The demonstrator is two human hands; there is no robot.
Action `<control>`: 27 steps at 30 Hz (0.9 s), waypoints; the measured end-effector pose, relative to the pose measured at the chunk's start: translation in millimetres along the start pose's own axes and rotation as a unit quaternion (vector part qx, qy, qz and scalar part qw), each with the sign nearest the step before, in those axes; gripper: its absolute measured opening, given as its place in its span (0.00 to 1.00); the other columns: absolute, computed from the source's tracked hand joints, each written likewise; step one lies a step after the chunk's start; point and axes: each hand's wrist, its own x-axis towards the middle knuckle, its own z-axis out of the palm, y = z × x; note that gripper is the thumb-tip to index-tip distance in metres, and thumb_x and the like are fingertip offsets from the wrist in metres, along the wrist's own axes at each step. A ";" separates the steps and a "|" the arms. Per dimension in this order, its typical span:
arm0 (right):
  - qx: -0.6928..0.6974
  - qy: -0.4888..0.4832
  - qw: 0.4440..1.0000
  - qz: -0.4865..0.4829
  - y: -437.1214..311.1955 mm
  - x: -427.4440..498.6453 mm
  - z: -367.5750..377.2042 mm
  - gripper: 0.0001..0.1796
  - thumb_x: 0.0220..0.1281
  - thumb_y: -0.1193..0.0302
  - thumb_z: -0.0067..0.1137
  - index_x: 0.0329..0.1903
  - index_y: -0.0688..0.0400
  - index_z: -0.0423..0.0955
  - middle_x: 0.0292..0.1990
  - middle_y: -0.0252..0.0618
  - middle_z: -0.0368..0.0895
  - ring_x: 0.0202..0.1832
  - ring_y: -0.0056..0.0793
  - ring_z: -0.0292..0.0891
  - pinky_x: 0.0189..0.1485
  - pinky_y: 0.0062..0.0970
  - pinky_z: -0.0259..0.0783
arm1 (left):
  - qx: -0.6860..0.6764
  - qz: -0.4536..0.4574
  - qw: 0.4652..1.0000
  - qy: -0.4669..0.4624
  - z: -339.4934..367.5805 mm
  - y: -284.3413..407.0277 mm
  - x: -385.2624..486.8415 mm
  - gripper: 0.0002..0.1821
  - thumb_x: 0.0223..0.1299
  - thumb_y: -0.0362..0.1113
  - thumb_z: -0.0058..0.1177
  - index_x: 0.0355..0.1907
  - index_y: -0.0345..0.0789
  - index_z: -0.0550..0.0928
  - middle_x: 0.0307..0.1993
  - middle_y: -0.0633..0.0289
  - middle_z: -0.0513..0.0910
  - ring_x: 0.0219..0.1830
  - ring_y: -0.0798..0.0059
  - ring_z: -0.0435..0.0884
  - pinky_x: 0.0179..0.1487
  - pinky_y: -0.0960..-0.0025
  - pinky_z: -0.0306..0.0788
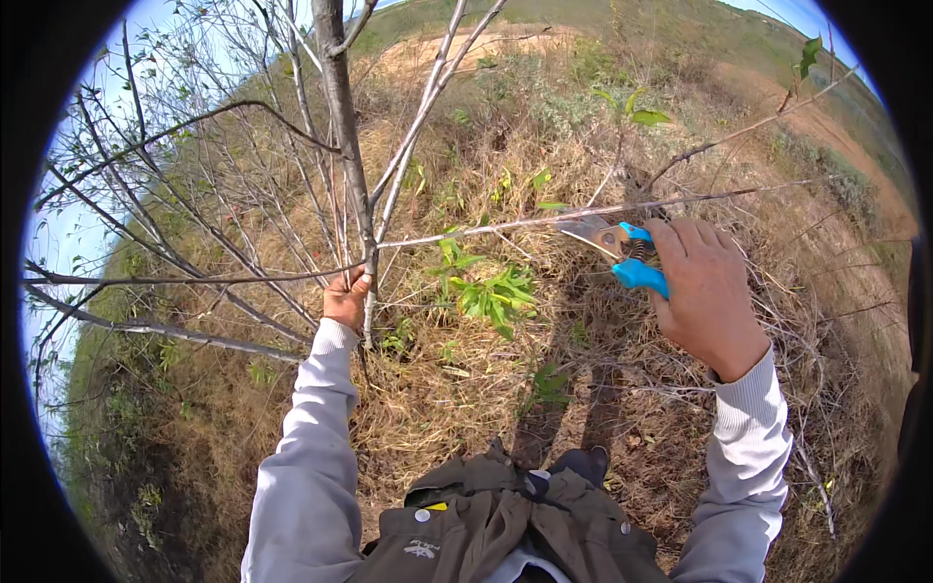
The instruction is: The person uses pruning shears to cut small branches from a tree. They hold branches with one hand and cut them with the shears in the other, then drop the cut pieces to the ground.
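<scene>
My left hand (345, 297) is wrapped around the lower trunk (356, 167) of a slender young tree, thumb on its near side. In my right hand (703, 291) is a pair of bypass pruning shears (633, 256) with blue handles and a coil spring. The blades are parted and point left, close beneath a thin side branch (503, 227) that runs from the trunk out to the right. Whether the blades touch that branch I cannot tell. A cluster of green leaves (498, 295) grows below the branch, between my hands.
Several bare branches (197, 280) spread left of the trunk. Another branch (751, 131) slants up at the far right. Dry grass (437, 408) covers the ground, with cut-looking twigs (813, 466) at the lower right. A dirt track (838, 138) curves along the right.
</scene>
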 end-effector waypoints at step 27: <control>0.567 -0.057 0.821 -0.034 97.6 36.8 94.4 0.19 0.61 0.59 0.65 0.43 0.61 0.74 0.23 0.33 0.71 0.26 0.25 0.68 0.32 0.30 0.66 | -0.193 0.002 0.862 0.468 85.5 191.4 -161.9 0.13 0.74 0.45 0.42 0.43 0.40 0.78 0.28 0.66 0.80 0.11 0.84 0.58 0.12 0.76 0.53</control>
